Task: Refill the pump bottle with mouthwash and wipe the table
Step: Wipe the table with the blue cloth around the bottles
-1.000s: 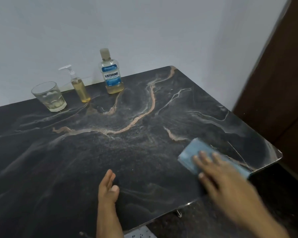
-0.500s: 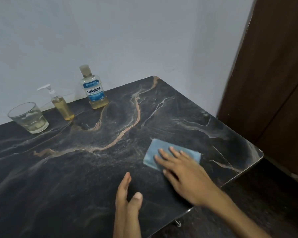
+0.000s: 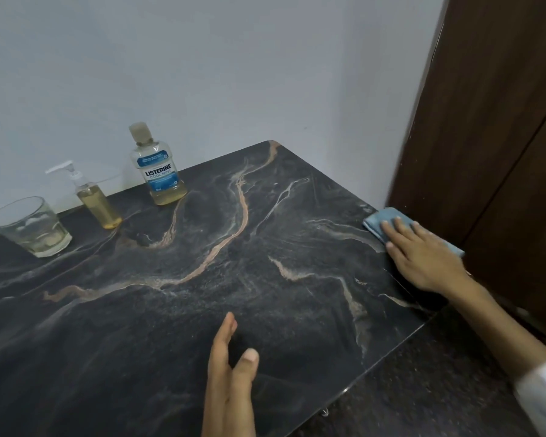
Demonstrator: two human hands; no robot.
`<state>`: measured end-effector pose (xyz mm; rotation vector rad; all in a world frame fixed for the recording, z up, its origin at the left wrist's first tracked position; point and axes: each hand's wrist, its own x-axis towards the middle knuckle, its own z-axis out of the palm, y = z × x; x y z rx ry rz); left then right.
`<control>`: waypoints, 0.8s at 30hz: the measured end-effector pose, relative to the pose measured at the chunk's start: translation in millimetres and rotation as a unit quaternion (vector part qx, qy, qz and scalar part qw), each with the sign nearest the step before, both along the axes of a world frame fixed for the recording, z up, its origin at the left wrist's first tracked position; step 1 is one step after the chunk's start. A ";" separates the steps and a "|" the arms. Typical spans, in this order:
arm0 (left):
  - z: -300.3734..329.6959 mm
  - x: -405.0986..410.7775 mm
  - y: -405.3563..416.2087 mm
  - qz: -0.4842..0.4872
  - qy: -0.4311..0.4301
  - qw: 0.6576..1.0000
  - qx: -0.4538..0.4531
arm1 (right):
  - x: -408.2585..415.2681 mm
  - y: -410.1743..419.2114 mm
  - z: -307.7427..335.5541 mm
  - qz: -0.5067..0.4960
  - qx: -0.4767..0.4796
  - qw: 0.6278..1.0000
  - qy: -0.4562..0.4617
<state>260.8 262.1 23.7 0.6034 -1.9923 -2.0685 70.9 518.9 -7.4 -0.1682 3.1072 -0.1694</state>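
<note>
A folded blue cloth (image 3: pixel 379 220) lies at the right edge of the dark marble table (image 3: pixel 202 294). My right hand (image 3: pixel 423 257) presses flat on the cloth, fingers spread over it. My left hand (image 3: pixel 230 373) rests edge-on at the table's near side, fingers together, holding nothing. At the back left stand a small pump bottle (image 3: pixel 95 200) with yellowish liquid and a white pump, and a Listerine mouthwash bottle (image 3: pixel 158 168) with its cap on and a little yellowish liquid at the bottom.
A clear drinking glass (image 3: pixel 32 228) with a little liquid stands at the far left. A white wall runs behind the table. A dark wooden door (image 3: pixel 501 137) stands close to the table's right edge. Dark speckled floor (image 3: pixel 423 389) lies below the near right corner.
My right hand has slid the blue cloth from the near right corner in toward the middle, then out and back to the right edge by the door. My left hand stayed in place.
</note>
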 end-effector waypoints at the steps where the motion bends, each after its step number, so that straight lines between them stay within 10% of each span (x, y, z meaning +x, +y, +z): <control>1: -1.5 1.9 -0.7 0.007 0.000 1.000 -0.028 | -20.9 -15.1 1.2 0.007 0.006 1.000 -0.011; 7: -12.3 6.2 -14.7 0.011 -0.036 0.979 -0.200 | -69.6 -160.2 11.6 0.155 -0.028 0.985 -0.076; 14: -17.5 10.5 -47.6 0.021 -0.118 0.955 -0.272 | 57.9 -202.6 5.5 0.400 -0.043 0.915 -0.032; 24: -24.4 17.3 -64.7 0.017 -0.151 0.954 -0.258 | -8.0 -78.9 6.3 0.090 0.086 0.992 0.020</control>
